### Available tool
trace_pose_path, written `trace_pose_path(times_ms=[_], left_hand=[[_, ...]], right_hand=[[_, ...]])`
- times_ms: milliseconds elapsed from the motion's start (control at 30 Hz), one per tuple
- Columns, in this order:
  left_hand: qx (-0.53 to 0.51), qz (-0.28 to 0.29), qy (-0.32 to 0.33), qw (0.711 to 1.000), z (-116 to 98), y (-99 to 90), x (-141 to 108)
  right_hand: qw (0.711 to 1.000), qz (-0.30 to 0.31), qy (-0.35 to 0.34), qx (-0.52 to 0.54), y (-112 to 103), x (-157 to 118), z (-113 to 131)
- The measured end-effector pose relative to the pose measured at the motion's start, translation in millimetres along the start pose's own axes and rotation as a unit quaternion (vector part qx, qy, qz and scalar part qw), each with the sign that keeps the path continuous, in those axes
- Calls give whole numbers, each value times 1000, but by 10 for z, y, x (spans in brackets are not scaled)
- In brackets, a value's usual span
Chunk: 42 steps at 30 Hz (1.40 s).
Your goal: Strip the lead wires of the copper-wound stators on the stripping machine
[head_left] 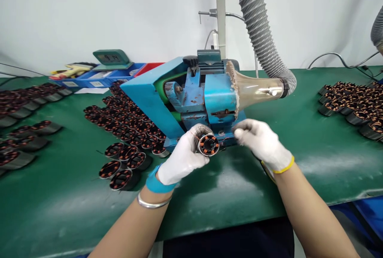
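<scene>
A round motor stator point(209, 145) with copper windings and a metal rim is gripped in my left hand point(187, 152), which wears a white glove with a blue cuff. Thin wire ends stick out near its left side. My right hand point(259, 140), gloved in white with a yellow hem, is apart from the stator, at the machine's lower right. Its fingers are curled together, and whatever they may pinch is too small to make out. Right behind both hands stands a blue machine point(220, 98) with worn paint and a clear funnel-shaped hood point(257, 88).
Many more stators point(128, 130) stand in rows left of the machine, with others point(356, 106) at the far right. A ribbed grey hose point(257, 22) runs up from the hood. Blue bins point(101, 78) and a small display point(112, 58) sit at the back of the green table point(74, 218).
</scene>
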<state>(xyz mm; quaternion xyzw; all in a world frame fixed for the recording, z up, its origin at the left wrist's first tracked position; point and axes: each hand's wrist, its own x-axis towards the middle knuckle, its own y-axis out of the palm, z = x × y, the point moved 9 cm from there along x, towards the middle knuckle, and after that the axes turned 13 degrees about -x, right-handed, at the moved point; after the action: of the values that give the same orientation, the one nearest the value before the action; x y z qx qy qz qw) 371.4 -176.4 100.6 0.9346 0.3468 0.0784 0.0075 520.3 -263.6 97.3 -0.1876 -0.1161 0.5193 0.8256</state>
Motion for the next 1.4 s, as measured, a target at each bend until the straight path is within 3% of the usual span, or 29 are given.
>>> trace_pose_path(times_ms=[67,167,267,367,467,567,633,767,800,867,967,1033,1167,1400], left_hand=[[35,0,8,999,4,28,-13],[88,43,7,995,16,143,-45],[97,59,15,993,9,189,-64],[97,10,29,995,18,102,-53],[51,-35,31,998,68,33,-44],[38,-33,38,998,84,94,-50],[48,-46,48,997,67,128,-64],[53,-92,65,992,59,149,-81],[45,-102,62,992,81,147,-77],[12,-124,52,991,143,125,-66],[-26,-152,58,986,190,96,-50],[-25,-168,72,983,170,89,-41],[-28,-217,98,971,88,66,-12],[-21,-263,121,957,17,62,69]], right_hand=[[998,60,-6,10,236,-45,32],[995,59,-31,74,367,-68,81],[991,10,-9,135,221,1,-17],[986,-69,24,147,-38,67,-147],[995,-10,21,98,67,75,-127],[992,34,-5,117,259,34,-56],[989,-7,-8,149,227,41,-73],[962,-149,-2,227,-105,77,-191],[963,-160,1,218,-151,78,-193],[983,-113,12,143,-89,74,-143],[1000,4,22,16,213,1,-57],[1000,3,6,1,315,-36,-9],[994,-27,-60,82,382,7,81],[977,-30,-127,171,314,80,231]])
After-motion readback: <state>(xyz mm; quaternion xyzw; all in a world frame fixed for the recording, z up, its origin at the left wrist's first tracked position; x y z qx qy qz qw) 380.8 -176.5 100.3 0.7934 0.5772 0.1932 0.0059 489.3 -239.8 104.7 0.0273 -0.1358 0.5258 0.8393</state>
